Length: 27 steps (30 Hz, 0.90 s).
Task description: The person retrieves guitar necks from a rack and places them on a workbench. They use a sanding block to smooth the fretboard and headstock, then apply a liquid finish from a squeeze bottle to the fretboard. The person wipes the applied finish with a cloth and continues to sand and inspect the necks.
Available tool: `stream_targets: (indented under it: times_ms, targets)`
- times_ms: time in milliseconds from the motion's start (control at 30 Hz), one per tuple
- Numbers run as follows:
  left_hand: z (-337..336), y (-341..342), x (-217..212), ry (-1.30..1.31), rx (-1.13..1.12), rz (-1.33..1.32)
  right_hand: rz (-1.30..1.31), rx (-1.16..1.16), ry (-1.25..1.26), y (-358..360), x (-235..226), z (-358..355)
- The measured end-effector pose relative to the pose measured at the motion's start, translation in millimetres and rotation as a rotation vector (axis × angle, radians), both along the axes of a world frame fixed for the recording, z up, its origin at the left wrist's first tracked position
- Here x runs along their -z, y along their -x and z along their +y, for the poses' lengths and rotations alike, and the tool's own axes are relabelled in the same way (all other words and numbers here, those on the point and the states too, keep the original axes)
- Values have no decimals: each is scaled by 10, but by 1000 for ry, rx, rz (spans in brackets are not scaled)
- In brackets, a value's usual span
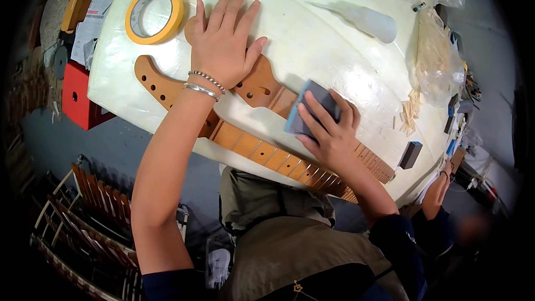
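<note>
on the table [334, 56] my left hand [223, 44] presses flat, open, pinning the guitar neck [262, 153] while my right hand [329, 134] grips a sanding block [312, 106].

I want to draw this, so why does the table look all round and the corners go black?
In the head view, the fisheye lens bends the white table and darkens the rim; glare shines near the yellow tape roll; the lower right edge is blurred, while both hands and the guitar neck look sharp.
</note>
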State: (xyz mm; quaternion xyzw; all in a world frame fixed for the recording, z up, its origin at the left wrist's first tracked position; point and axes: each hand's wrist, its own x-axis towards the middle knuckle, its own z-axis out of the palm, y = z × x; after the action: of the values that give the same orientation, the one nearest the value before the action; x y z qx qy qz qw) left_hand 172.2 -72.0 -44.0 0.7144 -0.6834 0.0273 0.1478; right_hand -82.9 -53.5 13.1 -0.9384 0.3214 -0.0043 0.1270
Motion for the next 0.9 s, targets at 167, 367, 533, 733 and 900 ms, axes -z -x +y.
stream_targets:
  times_ms: [167, 367, 533, 733, 900]
  targets:
    - [-26, 20, 10, 30, 19, 3, -49, -30, 48, -196, 10, -63]
    - [4, 51, 36, 24, -2, 14, 13, -42, 72, -19, -49, 117]
    - [-20, 24, 75, 43, -1, 19, -94, -103, 147, -409, 87, 41]
    - [-21, 32, 48, 35, 3, 7, -30, -83, 152, -214, 18, 130]
    - [13, 14, 63, 47, 9, 30, -5, -68, 162, -77, -31, 172]
